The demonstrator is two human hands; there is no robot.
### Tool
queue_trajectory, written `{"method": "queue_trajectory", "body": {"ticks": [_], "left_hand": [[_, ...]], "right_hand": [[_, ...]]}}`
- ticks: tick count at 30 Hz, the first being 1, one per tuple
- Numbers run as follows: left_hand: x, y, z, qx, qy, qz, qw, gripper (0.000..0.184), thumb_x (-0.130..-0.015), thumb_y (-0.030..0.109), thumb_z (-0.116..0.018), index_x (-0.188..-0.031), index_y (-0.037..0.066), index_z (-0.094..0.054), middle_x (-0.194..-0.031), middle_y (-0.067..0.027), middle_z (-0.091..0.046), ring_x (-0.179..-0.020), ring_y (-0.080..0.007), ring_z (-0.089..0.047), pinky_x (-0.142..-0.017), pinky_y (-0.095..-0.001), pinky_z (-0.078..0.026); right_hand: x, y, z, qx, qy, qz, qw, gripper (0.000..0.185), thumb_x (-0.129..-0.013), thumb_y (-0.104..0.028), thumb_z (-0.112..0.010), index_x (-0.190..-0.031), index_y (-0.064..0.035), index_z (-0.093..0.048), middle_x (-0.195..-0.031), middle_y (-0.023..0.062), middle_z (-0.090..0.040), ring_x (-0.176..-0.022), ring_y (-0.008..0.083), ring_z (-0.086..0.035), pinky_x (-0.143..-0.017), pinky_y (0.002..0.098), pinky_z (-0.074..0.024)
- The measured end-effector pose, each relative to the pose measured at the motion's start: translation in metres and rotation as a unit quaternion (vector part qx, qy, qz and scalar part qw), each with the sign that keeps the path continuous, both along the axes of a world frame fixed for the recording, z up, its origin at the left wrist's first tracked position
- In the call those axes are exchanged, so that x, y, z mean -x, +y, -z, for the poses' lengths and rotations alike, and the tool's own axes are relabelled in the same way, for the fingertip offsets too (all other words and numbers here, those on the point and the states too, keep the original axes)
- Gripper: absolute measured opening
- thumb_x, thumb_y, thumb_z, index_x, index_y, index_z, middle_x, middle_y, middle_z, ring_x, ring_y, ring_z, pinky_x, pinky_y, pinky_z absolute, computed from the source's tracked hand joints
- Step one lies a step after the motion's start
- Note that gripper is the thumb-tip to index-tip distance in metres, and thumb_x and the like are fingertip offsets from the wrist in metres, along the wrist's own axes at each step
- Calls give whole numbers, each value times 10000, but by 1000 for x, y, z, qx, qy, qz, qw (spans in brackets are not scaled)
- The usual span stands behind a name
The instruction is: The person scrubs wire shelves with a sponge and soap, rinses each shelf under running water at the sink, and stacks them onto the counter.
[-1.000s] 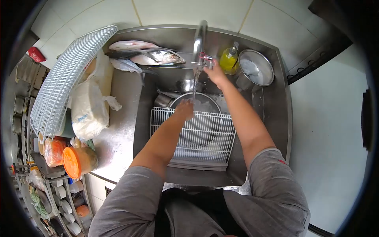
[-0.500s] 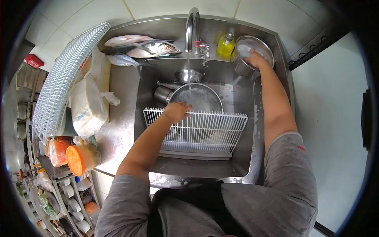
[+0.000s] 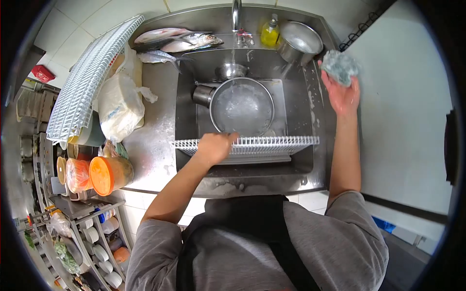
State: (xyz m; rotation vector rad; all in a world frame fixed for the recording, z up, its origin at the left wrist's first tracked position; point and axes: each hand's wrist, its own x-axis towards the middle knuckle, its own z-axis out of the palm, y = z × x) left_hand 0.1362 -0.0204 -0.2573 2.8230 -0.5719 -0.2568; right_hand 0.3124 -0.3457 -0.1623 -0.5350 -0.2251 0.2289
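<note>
Two bare hands at a grey stainless-steel sink (image 3: pixel 187 116), head view; clock positions are taken about the round, water-filled metal basin (image 3: pixel 273 107). The left hand (image 3: pixel 216 148), at seven o'clock, is closed over the top edge of a white, rectangular wire rack (image 3: pixel 276 141), which stands steeply at six. The right hand (image 3: pixel 343 94), at three, has its fingers curled round a crumpled, grey-green, wet-looking pad (image 3: pixel 341 67) — its material cannot be told. Should the left grip loosen, the rack could slide on wet metal and strike the basin, spilling water. The pad, if slick, could slip free. Splashes — from a falling rack — might reach the silvery whole fish (image 3: pixel 191 42) at eleven.
</note>
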Motion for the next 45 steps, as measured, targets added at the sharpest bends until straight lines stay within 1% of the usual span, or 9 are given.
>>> {"method": "queue_trajectory", "body": {"ticks": [6, 12, 19, 22, 24, 27, 38, 42, 45], "left_hand": [[9, 12, -74, 11, -138, -76, 987, 233, -746, 94, -519, -966, 165, -543, -771, -111, -623, -727, -314, -611, -602, -432, -471], [26, 39, -119, 70, -191, -176, 963, 216, -790, 123, -536, -1000, 173, -521, -790, -136, -627, -731, -346, -605, -624, -456, -462], [49, 66, -104, 287, -184, -301, 890, 150, -811, 79, -476, -925, 134, -558, -758, -87, -654, -745, -318, -623, -645, -407, -468], [61, 63, -99, 388, -153, -324, 849, 145, -821, 56, -452, -909, 99, -558, -747, -69, -659, -726, -276, -641, -636, -370, -470], [67, 55, -95, 402, -177, -314, 842, 122, -825, 69, -460, -907, 93, -548, -756, -95, -655, -732, -315, -630, -634, -405, -466], [68, 41, -97, 323, -198, -325, 866, 103, -826, 103, -483, -917, 84, -526, -779, -141, -644, -762, -386, -593, -635, -468, -446], [39, 14, -69, 329, -279, -340, 836, 50, -844, 77, -475, -877, 60, -508, -717, -137, -624, -673, -364, -596, -579, -436, -448], [32, 3, -58, 388, -287, -335, 809, 70, -860, 81, -471, -901, 42, -514, -720, -126, -631, -662, -307, -619, -574, -389, -463], [29, 11, -45, 473, -249, -342, 773, 178, -921, 163, -458, -935, 2, -531, -732, -118, -642, -662, -190, -646, -582, -296, -485]], "right_hand": [[87, -4, -31, 12, -15, -4, 1000, 577, -802, -245, -589, -1269, 0, -356, -1353, 203, -323, -1306, 443, -158, -1036, 514, -296], [100, 35, -62, -87, 15, 76, 993, 542, -800, -306, -615, -1163, 23, -383, -1254, 171, -363, -1167, 345, -367, -1036, 503, -297], [102, 115, -57, 54, -79, 143, 985, 440, -796, -162, -629, -1164, -89, -399, -1210, 100, -399, -1064, 271, -464, -949, 427, -388], [132, 178, -74, 241, -175, 263, 918, 545, -753, -164, -683, -1201, -112, -377, -1296, 166, -326, -1133, 316, -418, -969, 431, -337], [139, 218, -80, 401, -331, 502, 691, 591, -699, -204, -726, -1182, -111, -399, -1338, 246, -250, -1225, 383, -310, -1000, 470, -274], [157, 253, -94, 412, -460, 506, 602, 580, -640, -172, -747, -1124, -67, -445, -1330, 252, -267, -1237, 398, -284, -1001, 435, -275], [106, 248, -79, 372, -498, 472, 625, 550, -687, -131, -712, -1147, -61, -419, -1086, 210, -466, -1016, 388, -451, -885, 481, -361], [41, 242, -142, 292, -381, 533, 696, 542, -685, -233, -733, -1126, -79, -457, -1102, 194, -487, -1049, 388, -455, -882, 485, -370], [31, 223, -152, 390, -576, 538, 476, 513, -689, -497, -680, -1010, -120, -547, -1036, 167, -514, -993, 359, -503, -843, 456, -411]]}}
